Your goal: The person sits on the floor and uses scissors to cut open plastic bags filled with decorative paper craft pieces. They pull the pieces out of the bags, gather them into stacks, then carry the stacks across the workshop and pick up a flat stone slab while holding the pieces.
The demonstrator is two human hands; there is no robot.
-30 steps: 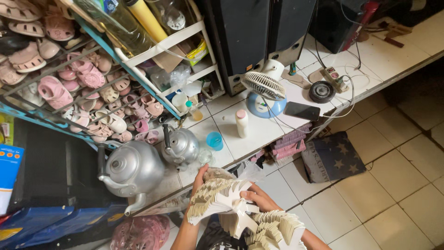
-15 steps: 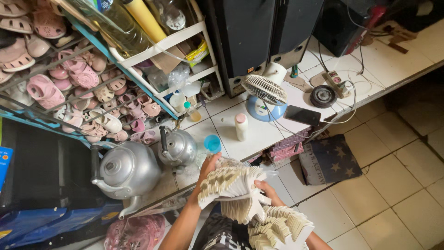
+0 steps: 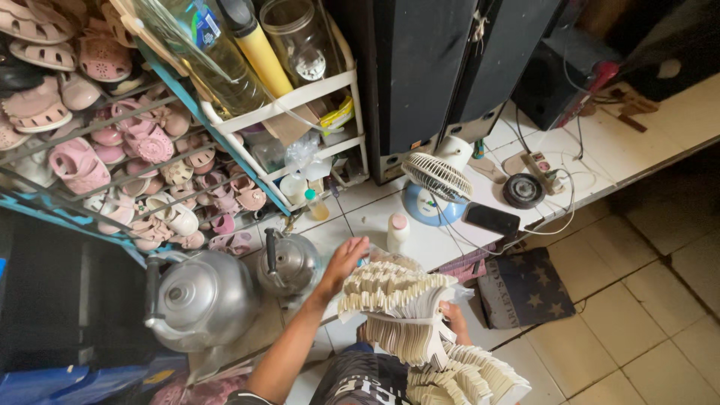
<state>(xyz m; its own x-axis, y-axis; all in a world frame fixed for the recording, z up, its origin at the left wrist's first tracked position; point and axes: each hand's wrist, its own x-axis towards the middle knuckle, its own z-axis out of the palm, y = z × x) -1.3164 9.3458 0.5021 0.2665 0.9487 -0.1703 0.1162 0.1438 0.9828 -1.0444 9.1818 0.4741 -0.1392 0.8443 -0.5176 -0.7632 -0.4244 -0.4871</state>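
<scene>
My right hand (image 3: 454, 321) grips a fanned bundle of cream-coloured flat cut pieces (image 3: 397, 292) from below, holding it up over the edge of the white tiled ledge (image 3: 420, 244). At the bundle's upper left edge is my left hand (image 3: 343, 262), fingers stretched behind the top pieces. A second cream bundle (image 3: 469, 379) lies lower, by my lap, at the frame's bottom edge.
Two metal kettles (image 3: 199, 300) (image 3: 289, 262) stand left of my hands. A white bottle (image 3: 397, 232), small fan (image 3: 436, 184), phone (image 3: 491, 219) and cables sit on the ledge. Behind are racks of small pink sandals (image 3: 112, 150), a white shelf (image 3: 315, 97) and black speakers (image 3: 420, 75). A starred mat (image 3: 525, 285) lies on the floor.
Both hands have lifted the fanned bundle up and toward the ledge. My left hand has slid to its upper left edge, nearer the small kettle.
</scene>
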